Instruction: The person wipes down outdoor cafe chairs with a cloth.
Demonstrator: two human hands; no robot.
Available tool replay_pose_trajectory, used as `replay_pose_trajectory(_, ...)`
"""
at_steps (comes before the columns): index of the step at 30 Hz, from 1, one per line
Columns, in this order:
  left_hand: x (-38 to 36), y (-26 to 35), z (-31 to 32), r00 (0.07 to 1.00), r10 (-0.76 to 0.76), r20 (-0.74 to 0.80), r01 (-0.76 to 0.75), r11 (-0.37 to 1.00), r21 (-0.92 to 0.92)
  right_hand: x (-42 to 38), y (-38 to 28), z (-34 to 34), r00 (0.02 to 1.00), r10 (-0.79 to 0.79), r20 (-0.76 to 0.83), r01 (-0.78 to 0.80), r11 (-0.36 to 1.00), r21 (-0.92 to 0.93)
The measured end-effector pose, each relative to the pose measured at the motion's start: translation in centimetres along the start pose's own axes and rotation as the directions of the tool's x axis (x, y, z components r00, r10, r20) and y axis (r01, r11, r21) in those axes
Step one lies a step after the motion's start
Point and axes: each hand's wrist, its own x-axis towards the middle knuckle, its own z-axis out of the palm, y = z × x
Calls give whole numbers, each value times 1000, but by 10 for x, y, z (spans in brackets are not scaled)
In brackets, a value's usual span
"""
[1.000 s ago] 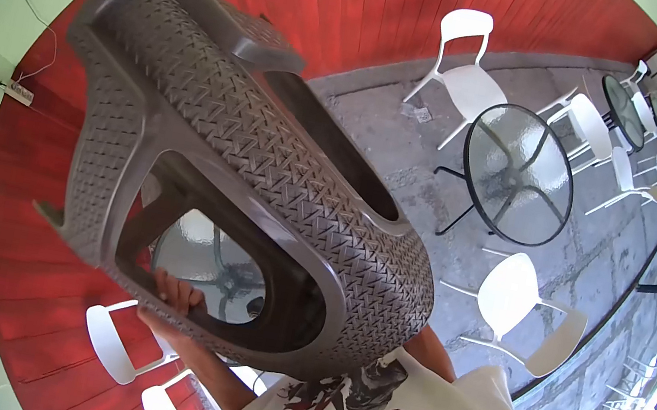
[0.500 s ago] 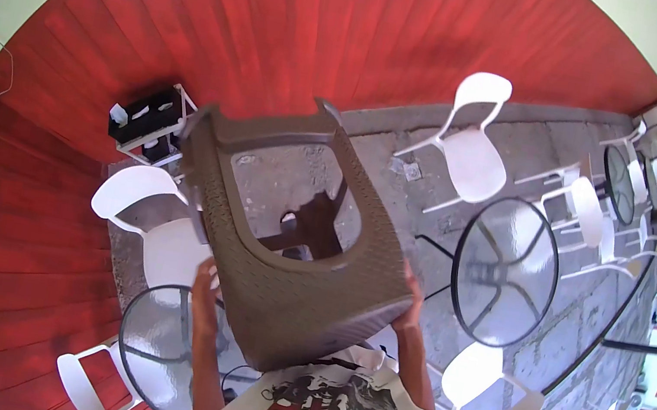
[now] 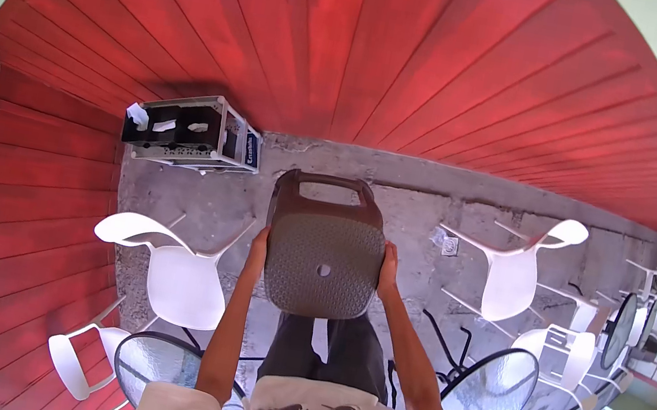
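Observation:
A brown plastic chair [image 3: 326, 248], with a textured seat and a small round hole in it, is held in front of my body. Its backrest with a wide opening points away from me, toward the red wall. My left hand [image 3: 258, 251] grips the left edge of the seat, and my right hand [image 3: 389, 268] grips the right edge. The fingers are partly hidden by the chair. Both arms reach straight forward.
White chairs stand left [image 3: 187, 285] and right [image 3: 510, 283]. Glass-topped tables are at lower left [image 3: 159, 360] and right [image 3: 494, 388]. A black and silver rack [image 3: 192, 133] stands by the red wall [image 3: 331, 39]. A small wrapper [image 3: 449, 245] lies on the floor.
The chair has swung from a tilted position close to me to a level, straight one lower down, with its seat now facing up. Both hands still hold it, and the view has shifted.

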Motion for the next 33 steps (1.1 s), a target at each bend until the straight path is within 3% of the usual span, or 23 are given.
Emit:
replay_pose_trajectory(4, 130, -2, 21, 995, 21, -95, -13, 996, 84, 114, 0, 37, 980, 144, 137, -143, 990, -17)
replay_pose_trajectory(6, 216, -24, 13, 978, 150, -146, -91, 932, 350, 165, -7, 75, 961, 193, 198, -191, 981, -28)
replay_pose_trajectory(10, 358, -43, 7, 984, 82, -160, -33, 957, 289, 257, 28, 117, 941, 233, 244, -254, 965, 58)
replay_pose_trajectory(11, 377, -42, 4, 976, 74, -203, 5, 932, 363, 269, 33, 121, 932, 248, 263, -278, 957, 85)
replay_pose_trajectory(13, 374, -15, 14, 975, 16, -221, 90, 881, 464, 284, 34, 125, 919, 267, 290, -275, 961, -15)
replay_pose_trajectory(16, 362, 4, 35, 975, 138, -174, -8, 804, 594, 298, 39, 132, 939, 209, 272, -165, 971, -175)
replay_pose_trajectory(20, 364, -18, 42, 950, 295, -104, -194, 816, 544, 295, 10, 126, 951, 156, 268, -67, 948, -312)
replay_pose_trajectory(23, 321, 1, 56, 949, 294, -115, -189, 821, 539, 281, -4, 110, 918, 225, 326, -101, 928, -358)
replay_pose_trajectory(25, 316, -26, 48, 897, 424, -126, -230, 692, 684, 273, 10, 89, 906, 249, 342, -28, 842, -538)
replay_pose_trajectory(27, 304, -60, 39, 854, 502, -133, -180, 526, 831, 254, 43, 69, 898, 189, 398, 102, 789, -606)
replay_pose_trajectory(28, 292, -68, 37, 880, 461, -113, -169, 526, 833, 255, 87, 56, 894, 112, 433, 200, 765, -611)
replay_pose_trajectory(30, 258, -85, 33, 945, 312, -98, -96, 549, 830, 218, 120, 37, 835, 118, 537, 296, 726, -621)
replay_pose_trajectory(31, 241, -91, 36, 973, 208, -101, -36, 567, 823, 189, 117, 33, 840, 102, 533, 355, 641, -681)
replay_pose_trajectory(33, 197, -91, 45, 998, 52, 35, -57, 505, 861, 134, 107, 20, 837, 110, 536, 415, 512, -752)
